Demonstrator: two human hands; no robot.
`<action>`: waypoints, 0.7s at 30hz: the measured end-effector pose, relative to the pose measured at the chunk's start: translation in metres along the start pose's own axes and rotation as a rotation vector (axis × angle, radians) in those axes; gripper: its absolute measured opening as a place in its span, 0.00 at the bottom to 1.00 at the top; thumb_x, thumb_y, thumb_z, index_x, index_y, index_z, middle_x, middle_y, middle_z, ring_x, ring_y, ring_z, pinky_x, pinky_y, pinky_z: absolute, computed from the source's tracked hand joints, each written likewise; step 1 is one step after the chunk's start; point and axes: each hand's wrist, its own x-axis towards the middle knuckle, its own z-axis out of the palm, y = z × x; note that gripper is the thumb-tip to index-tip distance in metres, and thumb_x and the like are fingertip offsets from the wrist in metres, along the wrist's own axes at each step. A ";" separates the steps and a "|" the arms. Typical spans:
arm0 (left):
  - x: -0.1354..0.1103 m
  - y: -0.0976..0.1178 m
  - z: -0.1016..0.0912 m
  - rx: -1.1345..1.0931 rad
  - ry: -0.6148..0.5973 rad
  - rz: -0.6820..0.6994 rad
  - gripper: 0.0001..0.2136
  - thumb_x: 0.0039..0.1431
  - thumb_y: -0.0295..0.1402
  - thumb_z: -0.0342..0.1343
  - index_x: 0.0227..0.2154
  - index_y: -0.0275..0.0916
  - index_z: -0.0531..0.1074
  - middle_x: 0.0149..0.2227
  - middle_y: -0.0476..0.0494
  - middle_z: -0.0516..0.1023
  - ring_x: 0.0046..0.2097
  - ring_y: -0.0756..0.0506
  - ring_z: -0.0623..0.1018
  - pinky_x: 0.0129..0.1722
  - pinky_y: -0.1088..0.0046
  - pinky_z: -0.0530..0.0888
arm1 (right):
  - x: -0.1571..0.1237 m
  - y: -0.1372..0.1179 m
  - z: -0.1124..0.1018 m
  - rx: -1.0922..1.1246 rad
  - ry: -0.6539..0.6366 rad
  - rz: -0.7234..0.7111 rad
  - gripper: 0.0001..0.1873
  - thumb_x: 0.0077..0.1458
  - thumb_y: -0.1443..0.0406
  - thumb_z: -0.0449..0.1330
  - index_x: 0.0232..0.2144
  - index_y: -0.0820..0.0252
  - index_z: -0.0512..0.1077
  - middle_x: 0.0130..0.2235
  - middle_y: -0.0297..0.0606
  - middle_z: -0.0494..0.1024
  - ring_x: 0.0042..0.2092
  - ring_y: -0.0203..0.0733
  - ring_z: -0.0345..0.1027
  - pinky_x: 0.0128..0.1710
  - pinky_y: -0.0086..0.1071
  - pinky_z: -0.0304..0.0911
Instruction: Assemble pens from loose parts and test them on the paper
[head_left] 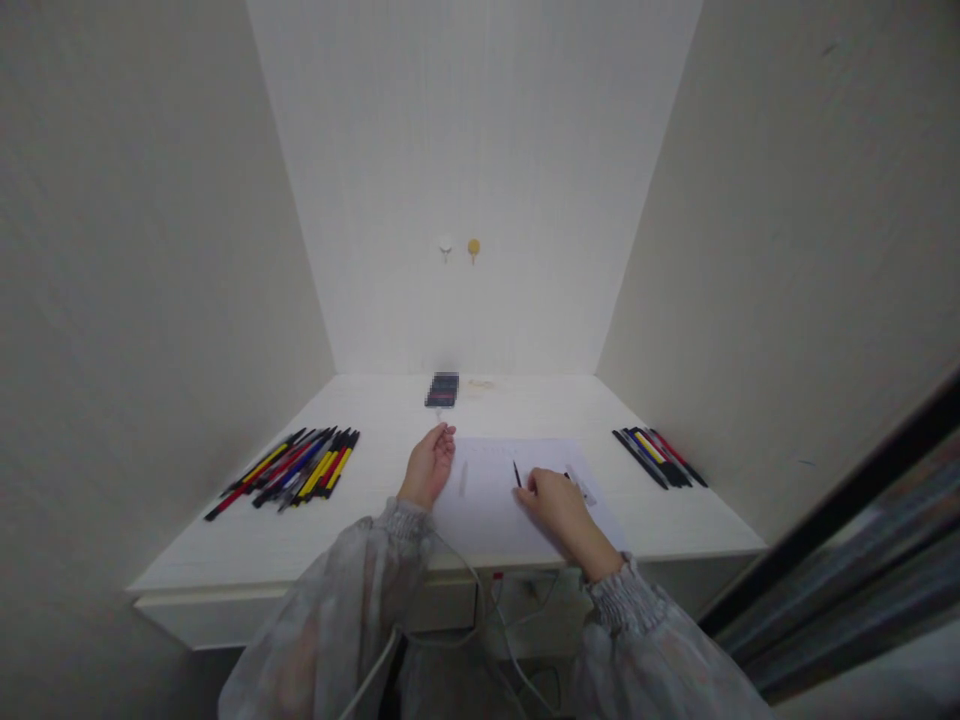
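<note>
Right hand (551,500) pinched a slim dark pen (517,472) over the paper (484,515) | left hand (429,468) curled at its left edge, grip unclear | left pen heap (304,465), right pen row (658,458) lay farther out

The table (525,412) is white, the sheet of paper (484,515) white too, the slim pen (517,473) black. The left pens (322,468) mix black, yellow, red, blue and grey; the right pens (658,462) are mainly black, grey and red. Sleeves (337,600): mottled, translucent grey. One wall hook (474,247) is gold.
</note>
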 end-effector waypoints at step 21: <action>-0.009 -0.009 -0.001 0.272 -0.125 -0.057 0.03 0.45 0.26 0.58 0.26 0.34 0.71 0.29 0.46 0.73 0.24 0.57 0.69 0.22 0.85 0.65 | 0.000 -0.026 -0.002 -0.111 0.013 0.025 0.11 0.47 0.69 0.50 0.29 0.69 0.72 0.31 0.51 0.75 0.35 0.47 0.70 0.33 0.33 0.57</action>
